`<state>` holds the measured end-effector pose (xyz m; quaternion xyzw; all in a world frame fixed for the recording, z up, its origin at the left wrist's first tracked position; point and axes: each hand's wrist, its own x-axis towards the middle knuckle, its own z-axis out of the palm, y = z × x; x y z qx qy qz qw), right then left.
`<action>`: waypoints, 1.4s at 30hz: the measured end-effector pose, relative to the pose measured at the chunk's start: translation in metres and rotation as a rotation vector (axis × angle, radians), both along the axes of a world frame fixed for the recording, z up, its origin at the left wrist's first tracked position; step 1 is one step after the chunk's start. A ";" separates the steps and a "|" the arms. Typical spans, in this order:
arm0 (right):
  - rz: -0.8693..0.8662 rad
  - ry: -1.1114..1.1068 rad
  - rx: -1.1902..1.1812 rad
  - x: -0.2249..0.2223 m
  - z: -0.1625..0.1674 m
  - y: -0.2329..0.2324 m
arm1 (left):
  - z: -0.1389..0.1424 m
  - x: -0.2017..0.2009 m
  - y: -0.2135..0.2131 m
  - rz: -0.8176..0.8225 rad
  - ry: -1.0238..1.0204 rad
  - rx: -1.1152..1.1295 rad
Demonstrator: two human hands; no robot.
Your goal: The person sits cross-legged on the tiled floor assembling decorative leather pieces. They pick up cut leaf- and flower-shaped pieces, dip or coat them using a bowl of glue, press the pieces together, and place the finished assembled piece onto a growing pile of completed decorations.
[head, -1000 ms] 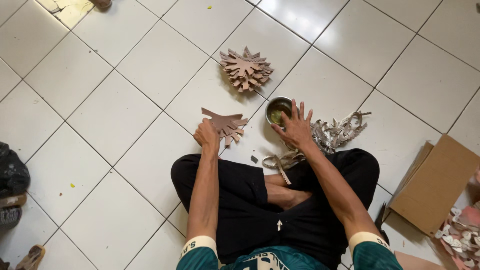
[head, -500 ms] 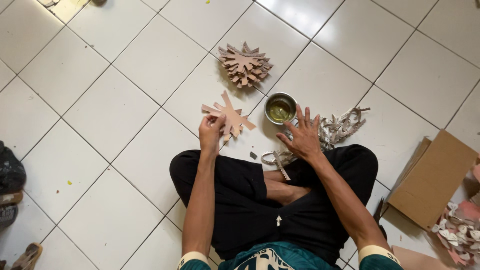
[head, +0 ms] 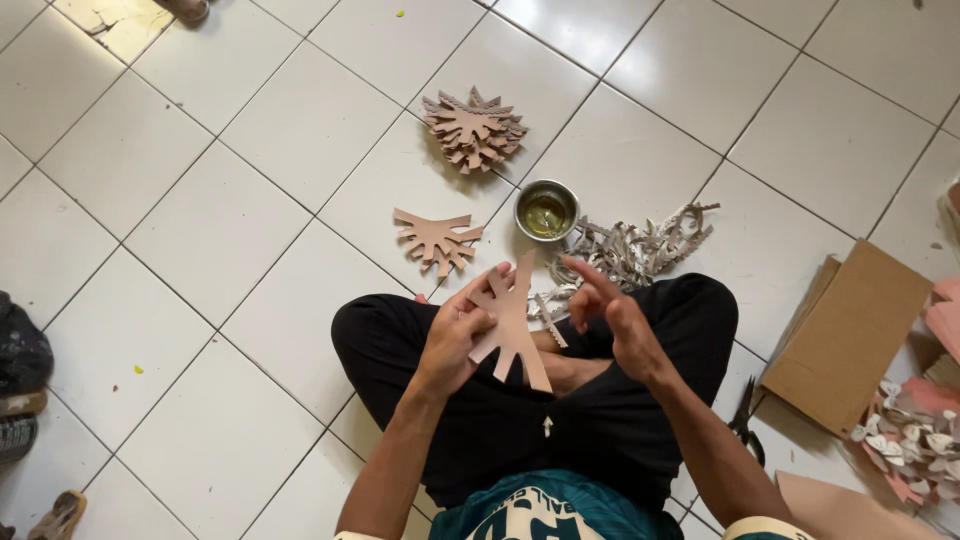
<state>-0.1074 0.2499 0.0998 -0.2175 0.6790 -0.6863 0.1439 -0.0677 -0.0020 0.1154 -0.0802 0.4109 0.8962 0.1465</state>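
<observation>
While the tiled floor [head: 200, 230] takes up most of the view, a flat cardboard box [head: 850, 335] is seen at the right, with a heap of small pale pieces [head: 915, 440] beside it. Ahead of the crossed legs, a stack [head: 472, 128] of branched cardboard cutouts is laid on the tiles, a pile of trimmings [head: 640, 250] lies right of a small metal bowl [head: 546, 211] of yellowish liquid, and a single cutout [head: 436, 238] lies flat left of the bowl. Scissors [head: 745, 425] are partly hidden by the right arm.

One cutout [head: 510, 322] is held over the lap, gripped at its left edge by the left hand [head: 455, 335]. Its long axis runs nearly upright in the view, slightly slanted, with a single point toward the bowl and the prongs toward the body. The right hand [head: 610, 315] grips nothing; its fingers are loosely spread, the forefinger extended just beside the piece. The step is probably done best with the piece held steady by its edge and its face touched lightly by one fingertip.
</observation>
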 end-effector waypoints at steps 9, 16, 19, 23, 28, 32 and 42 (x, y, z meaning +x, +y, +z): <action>0.081 0.013 -0.048 0.013 0.008 0.000 | 0.045 0.020 0.016 -0.087 0.018 0.006; 0.074 0.034 -0.045 0.018 0.007 0.001 | 0.054 0.025 0.017 -0.103 0.035 0.012; 0.090 0.127 0.008 0.023 0.006 0.001 | 0.057 0.026 0.018 -0.097 0.042 0.022; 0.018 0.170 0.035 0.019 0.006 0.003 | 0.059 0.028 0.019 -0.121 0.044 0.004; 0.058 0.281 0.047 0.021 0.008 0.006 | 0.061 0.028 0.018 -0.121 0.056 0.020; -0.009 0.307 0.047 0.018 0.011 0.006 | 0.063 0.030 0.020 -0.141 0.043 0.029; 0.036 0.405 0.052 0.027 0.010 0.005 | 0.068 0.031 0.019 -0.136 0.046 0.085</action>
